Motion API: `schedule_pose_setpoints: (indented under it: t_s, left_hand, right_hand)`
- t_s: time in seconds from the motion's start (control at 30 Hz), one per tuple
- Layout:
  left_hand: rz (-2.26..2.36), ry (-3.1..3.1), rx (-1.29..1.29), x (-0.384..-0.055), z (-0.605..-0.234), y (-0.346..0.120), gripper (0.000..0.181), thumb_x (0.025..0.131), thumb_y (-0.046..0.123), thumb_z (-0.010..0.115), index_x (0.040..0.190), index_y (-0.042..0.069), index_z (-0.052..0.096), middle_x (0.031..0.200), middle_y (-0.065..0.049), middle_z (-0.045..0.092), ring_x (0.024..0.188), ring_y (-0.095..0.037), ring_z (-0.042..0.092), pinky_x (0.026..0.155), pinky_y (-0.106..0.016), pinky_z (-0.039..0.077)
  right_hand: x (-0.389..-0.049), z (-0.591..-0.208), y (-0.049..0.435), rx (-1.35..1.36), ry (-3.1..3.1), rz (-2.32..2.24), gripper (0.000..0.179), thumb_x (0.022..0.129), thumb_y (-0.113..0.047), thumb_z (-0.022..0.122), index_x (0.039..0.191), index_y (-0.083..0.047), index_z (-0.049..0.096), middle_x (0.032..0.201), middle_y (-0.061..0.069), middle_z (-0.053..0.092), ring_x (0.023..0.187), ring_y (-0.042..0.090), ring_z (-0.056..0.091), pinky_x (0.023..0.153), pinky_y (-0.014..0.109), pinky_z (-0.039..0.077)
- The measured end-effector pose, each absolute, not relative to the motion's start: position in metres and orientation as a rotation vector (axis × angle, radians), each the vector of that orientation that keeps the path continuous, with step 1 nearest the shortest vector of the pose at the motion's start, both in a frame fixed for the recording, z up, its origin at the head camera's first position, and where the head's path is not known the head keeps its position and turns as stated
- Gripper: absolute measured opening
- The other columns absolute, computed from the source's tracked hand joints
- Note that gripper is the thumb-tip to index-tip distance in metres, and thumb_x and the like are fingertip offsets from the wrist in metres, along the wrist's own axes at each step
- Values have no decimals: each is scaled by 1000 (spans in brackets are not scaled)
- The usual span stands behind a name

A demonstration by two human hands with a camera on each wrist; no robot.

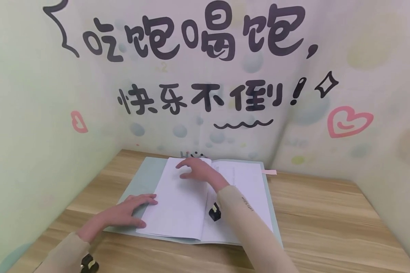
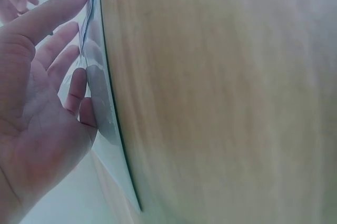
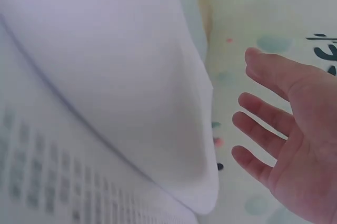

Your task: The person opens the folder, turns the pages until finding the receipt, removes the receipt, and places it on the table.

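Note:
An opened booklet with a pale blue-green cover (image 1: 152, 170) lies on the wooden table. Its left page (image 1: 177, 204) is blank white; the right page (image 1: 256, 189) bears faint print, partly hidden by the right forearm. My left hand (image 1: 126, 212) rests at the left page's edge, fingers spread; in the left wrist view its thumb (image 2: 52, 13) meets the edge of the pages. Over the top of the left page hovers my right hand (image 1: 199, 170), fingers loosely bent. In the right wrist view nothing is between those fingers (image 3: 263, 132), and the white page (image 3: 131, 76) curves beside them.
A pink tab (image 1: 269, 172) sticks out at the booklet's upper right. Wooden tabletop (image 1: 328, 220) extends to the right and in front. Behind stands a pale cloth backdrop (image 1: 198, 72) with black lettering and pink hearts, close to the table's back edge.

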State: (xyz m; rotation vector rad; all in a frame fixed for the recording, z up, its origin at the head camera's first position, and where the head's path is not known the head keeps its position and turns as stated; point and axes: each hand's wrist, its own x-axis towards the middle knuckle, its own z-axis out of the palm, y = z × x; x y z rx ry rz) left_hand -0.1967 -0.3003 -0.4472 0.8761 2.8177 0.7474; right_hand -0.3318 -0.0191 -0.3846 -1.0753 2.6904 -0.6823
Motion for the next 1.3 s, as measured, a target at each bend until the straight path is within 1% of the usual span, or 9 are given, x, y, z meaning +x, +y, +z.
schedule_pose_setpoints:
  t_s: [0.17,0.23,0.4,0.6,0.73,0.87,0.97,1.17,1.3]
  left_hand:
    - [734,2816,905,-197,-447,-299,66,82,45,74,138,17,54,149,-15,48,131,-42,43,101,-56,37]
    - [728,2817,914,-196,-447,-299,67,82,45,74,139,16,53,148,-16,48,130,-43,43,100,-56,37]
    - [724,2820,921,-194,-443,-299,67,81,42,75,139,15,55,147,-17,49,126,-43,44,98,-56,39]
    - [738,2800,904,-195,-438,-296,67,81,39,76,139,13,54,147,-19,47,127,-45,44,97,-59,39]
    - [737,2796,896,-194,-438,-294,68,81,39,76,139,12,54,147,-19,47,127,-46,44,98,-59,39]
    - [758,2784,891,-193,-438,-293,69,80,39,76,139,10,54,147,-21,47,127,-46,43,97,-60,39]
    - [772,2772,875,-192,-438,-294,69,81,39,76,139,10,53,147,-21,46,127,-46,42,97,-61,38]
    - [774,2774,870,-192,-438,-294,69,80,40,77,139,10,53,147,-21,46,126,-46,42,96,-60,39]
    - [779,2766,857,-193,-438,-294,69,81,40,76,139,11,53,148,-20,46,127,-47,42,97,-62,38]
  right_hand:
    - [-331,-382,16,-962,2711,-849,38,95,-28,66,131,-20,63,139,1,59,136,24,49,113,42,39]
    - [-330,-383,30,-908,2726,-900,37,95,-29,66,131,-20,63,137,0,60,133,25,51,111,43,41]
    - [-328,-383,66,-836,2772,-1002,40,94,-26,67,132,-16,62,137,1,61,129,27,53,109,45,42]
    - [-330,-382,108,-796,2811,-1038,44,93,-24,68,135,-11,59,138,8,61,128,33,54,109,49,42]
    - [-332,-387,134,-731,2866,-1024,46,93,-23,67,136,-7,57,135,16,61,121,35,57,103,50,45]
    - [-332,-392,158,-595,2897,-1016,50,93,-22,66,138,-2,54,130,24,60,114,38,57,97,51,47]
    - [-331,-398,174,-477,2897,-979,56,92,-23,67,141,-2,49,131,26,56,116,39,55,95,50,48]
    - [-327,-413,195,-356,2857,-974,66,90,-24,70,145,-1,42,137,28,47,122,43,50,96,52,48]
    - [-324,-419,203,-305,2834,-980,67,89,-22,71,145,0,41,138,29,47,125,43,48,98,53,47]
